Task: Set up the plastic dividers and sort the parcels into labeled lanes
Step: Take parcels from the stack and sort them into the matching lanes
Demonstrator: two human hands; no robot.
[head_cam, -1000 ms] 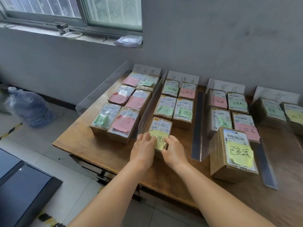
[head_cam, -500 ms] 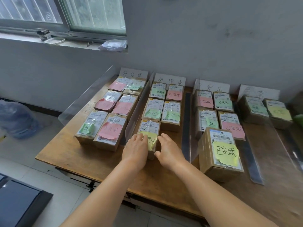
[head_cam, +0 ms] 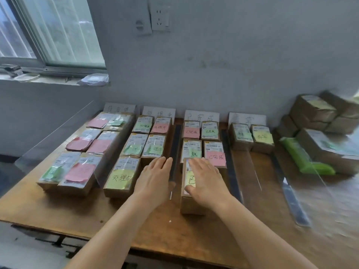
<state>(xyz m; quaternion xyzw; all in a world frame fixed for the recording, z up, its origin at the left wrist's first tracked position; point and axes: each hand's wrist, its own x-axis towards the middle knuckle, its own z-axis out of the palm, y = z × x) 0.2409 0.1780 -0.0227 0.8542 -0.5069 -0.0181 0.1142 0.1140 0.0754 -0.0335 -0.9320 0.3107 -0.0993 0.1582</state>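
Brown parcels with pink, green and yellow notes lie in lanes on the wooden table [head_cam: 174, 230], split by clear plastic dividers [head_cam: 175, 148] on dark bases. White lane labels [head_cam: 159, 112] lean on the wall. My right hand [head_cam: 206, 181] lies flat, fingers straight, on a front parcel with a yellow note [head_cam: 189, 195] in the third lane. My left hand [head_cam: 155, 179] hovers open over the second lane's empty front spot, beside the divider. To its left lies a yellow-noted parcel [head_cam: 121, 176].
A stack of unsorted parcels [head_cam: 318, 113] and a green packet [head_cam: 305, 158] sit at the table's right. A window [head_cam: 48, 35] and sill are at upper left, a wall socket [head_cam: 160, 18] above. The table's front edge is near me.
Both hands left the yellow-noted parcel in the second lane and moved right. My right hand now rests on the third lane's front parcel. The camera swung right.
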